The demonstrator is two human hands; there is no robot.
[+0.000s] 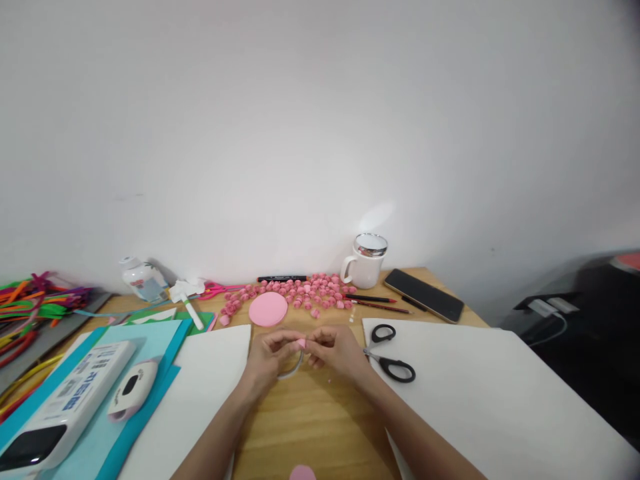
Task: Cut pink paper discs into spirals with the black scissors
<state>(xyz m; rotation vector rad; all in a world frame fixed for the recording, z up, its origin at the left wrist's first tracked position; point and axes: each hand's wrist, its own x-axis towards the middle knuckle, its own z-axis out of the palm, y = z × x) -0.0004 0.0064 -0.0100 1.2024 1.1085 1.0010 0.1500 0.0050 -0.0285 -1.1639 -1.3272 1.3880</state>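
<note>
Small pink piece [302, 343], looks like curled paper, sits at the fingertips, mid-scene over the bare wooden tabletop [305, 420]. Left hand [269, 357]: thumb and index pinching it from the left. Right hand [335, 350]: thumb and index closed in on it from the right, seemingly pinching its edge; other fingers loosely curled. Exact contact too small to resolve.

Step in hand, my read: curling or shaping the piece between both sets of fingertips. Next move calls for a light, steady pinch so the curl doesn't spring open or crush.

Just under the hands: thin pale curved strip or ring [295, 371], partly hidden, can't tell which. Right of the right hand: metal scissors with black loop handles [397, 369], mostly on a large white sheet [480, 393]. Near edge: rounded pink paper piece [303, 473], cut off by the frame.

Far side of the hands: flat round pink paper disc [269, 309], then a loose spread of small rolled pink pieces [320, 291]. Black marker [283, 279] behind those. Far right: white mug with a shiny metallic rim [367, 270], handle to the left; black-screened phone [425, 295] beyond it to the right.

Left: second white sheet [200, 400], then teal sheets [143, 427] carrying a small white rounded device [133, 390].
</note>
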